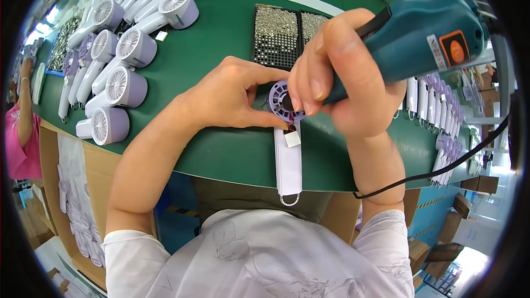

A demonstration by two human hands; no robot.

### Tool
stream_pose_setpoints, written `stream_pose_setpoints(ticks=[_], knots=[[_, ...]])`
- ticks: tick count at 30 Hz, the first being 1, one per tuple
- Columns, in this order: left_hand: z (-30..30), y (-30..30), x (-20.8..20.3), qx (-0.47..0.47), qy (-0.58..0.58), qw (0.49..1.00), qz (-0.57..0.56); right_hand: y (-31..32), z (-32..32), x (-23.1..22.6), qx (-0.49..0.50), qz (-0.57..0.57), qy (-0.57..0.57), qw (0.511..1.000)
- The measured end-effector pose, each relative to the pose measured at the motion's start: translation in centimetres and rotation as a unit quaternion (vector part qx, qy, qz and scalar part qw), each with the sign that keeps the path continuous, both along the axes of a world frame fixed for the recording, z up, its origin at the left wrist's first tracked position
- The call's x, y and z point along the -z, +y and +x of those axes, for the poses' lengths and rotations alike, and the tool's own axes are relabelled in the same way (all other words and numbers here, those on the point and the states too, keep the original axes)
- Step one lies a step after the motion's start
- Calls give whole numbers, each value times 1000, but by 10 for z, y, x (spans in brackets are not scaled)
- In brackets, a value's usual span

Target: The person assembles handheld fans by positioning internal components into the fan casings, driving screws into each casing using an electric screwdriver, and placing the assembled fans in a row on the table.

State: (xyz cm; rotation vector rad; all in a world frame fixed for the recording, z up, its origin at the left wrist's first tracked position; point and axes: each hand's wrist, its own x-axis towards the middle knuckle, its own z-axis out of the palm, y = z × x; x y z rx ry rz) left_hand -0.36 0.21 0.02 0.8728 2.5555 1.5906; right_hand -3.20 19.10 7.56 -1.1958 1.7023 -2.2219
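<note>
A handheld fan (pixel 288 168) with a white handle and an open purple head lies on the green table, its wire loop toward me. My left hand (pixel 218 99) pinches the head between thumb and fingers from the left. A small white square tab (pixel 292 139) and thin red wires show just below the head. My right hand (pixel 353 77) is wrapped round a teal electric screwdriver (pixel 417 36), tilted with its front end down at the fan head. My right fingers hide the tip, so I cannot tell whether it touches a screw.
Beyond my hands stands a black tray (pixel 254 47) of small screws. Several finished-looking fans (pixel 127 85) stand at the left, more handles and fans (pixel 436 105) at the right. A black cord (pixel 441 171) runs at the right. A person in pink (pixel 23 143) is at far left.
</note>
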Motion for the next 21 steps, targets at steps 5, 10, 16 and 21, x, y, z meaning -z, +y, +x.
stream_pose_setpoints(ticks=[5, 10, 16, 21], knots=[[-5, 4, 13, -24, 55, 998, 5, -9, 17, 8, 46, 81, 67, 993], [-2, 3, 9, -26, 55, 998, -28, -12, 20, 15, 40, 86, 50, 994], [0, 3, 5, -30, 38, 997, -59, -14, 23, 14, 15, 53, -10, 998], [4, -1, -8, -7, -62, 997, -35, 7, 6, -8, -65, -60, -21, 996]])
